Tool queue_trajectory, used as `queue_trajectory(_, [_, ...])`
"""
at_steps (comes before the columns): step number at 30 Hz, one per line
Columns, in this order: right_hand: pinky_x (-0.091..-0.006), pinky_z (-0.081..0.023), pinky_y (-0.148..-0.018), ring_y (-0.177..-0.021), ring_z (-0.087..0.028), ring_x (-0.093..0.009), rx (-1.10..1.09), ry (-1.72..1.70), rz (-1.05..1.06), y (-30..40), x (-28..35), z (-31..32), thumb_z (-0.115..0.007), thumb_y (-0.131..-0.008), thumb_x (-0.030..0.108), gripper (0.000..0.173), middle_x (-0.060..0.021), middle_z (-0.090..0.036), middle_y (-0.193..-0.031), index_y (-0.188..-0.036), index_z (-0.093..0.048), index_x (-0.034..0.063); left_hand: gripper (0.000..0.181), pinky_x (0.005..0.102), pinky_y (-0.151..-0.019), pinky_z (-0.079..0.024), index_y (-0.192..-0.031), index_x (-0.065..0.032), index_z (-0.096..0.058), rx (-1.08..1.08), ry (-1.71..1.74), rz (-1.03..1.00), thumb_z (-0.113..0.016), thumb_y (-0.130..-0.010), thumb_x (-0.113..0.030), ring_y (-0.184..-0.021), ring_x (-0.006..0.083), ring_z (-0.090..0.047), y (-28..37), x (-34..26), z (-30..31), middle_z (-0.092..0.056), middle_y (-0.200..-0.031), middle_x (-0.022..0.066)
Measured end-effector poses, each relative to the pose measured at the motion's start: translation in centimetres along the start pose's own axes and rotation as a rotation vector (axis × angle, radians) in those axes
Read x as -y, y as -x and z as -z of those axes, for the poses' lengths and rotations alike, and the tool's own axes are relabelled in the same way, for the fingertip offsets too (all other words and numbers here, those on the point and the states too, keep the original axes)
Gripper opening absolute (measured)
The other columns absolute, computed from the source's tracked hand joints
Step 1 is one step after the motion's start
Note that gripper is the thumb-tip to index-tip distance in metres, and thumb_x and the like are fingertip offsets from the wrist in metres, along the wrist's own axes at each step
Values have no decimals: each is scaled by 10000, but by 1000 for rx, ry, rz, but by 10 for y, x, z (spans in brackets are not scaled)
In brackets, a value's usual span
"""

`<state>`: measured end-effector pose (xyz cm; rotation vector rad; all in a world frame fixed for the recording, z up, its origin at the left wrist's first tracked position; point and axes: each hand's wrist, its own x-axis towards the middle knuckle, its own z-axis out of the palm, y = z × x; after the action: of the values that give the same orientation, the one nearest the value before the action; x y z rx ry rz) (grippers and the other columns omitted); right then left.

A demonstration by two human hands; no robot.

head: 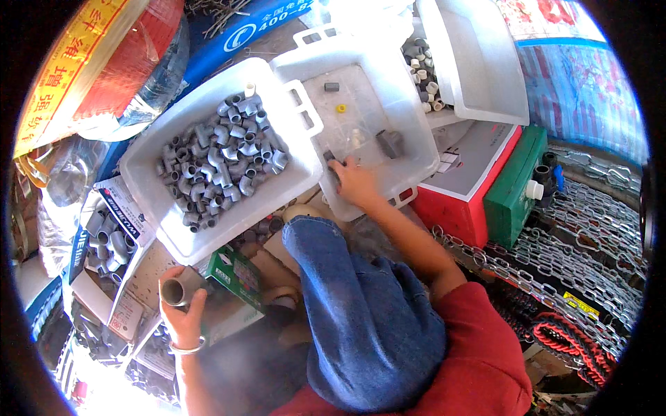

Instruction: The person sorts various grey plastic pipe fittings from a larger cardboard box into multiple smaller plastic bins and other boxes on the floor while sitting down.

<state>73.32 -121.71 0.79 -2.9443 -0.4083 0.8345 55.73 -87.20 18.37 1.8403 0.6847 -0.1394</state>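
Observation:
My left hand (182,325) grips a wide grey plastic pipe fitting (179,292), its round mouth facing up towards me. It is at the lower left, beside a green printed box (237,273). My right hand (360,184) reaches over the near rim of a white plastic tub (429,156). Its fingertips are at a small dark grey fitting (328,155); whether they are closed on it cannot be told. Also in that tub lie a grey coupling (331,87), a yellow ring-shaped piece (341,108) and a larger dark grey fitting (389,143).
Left of it, another white tub (138,156) holds many grey elbows and tees (223,161). A carton of grey fittings (109,239) stands further left. Metal chains (577,249), a red box (452,210) and a green box (515,187) are at right. My denim-covered knee (317,249) rises between my arms.

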Motion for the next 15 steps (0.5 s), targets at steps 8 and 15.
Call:
queue_trajectory(8, [-421, -452, -756, -931, -540, -318, -328, -149, -235, -20, -48, 11, -633, -750, 274, 345, -127, -496, -1064, -1031, -567, 84, 464, 296, -844, -403, -1071, -29, -495, -19, -40, 11, -688, -660, -130, -916, 162, -532, 1, 10, 3, -556, -964, 66])
queue_trajectory(15, [-399, -445, -693, -799, -578, -304, -249, -169, -105, -60, -157, 23, -654, -725, 412, 397, -179, -591, -881, -827, -646, 28, 464, 294, -834, -406, -1082, -29, -496, 36, 47, 46, -686, -672, -134, -904, 157, -534, -1, -4, -3, -562, -964, 66])
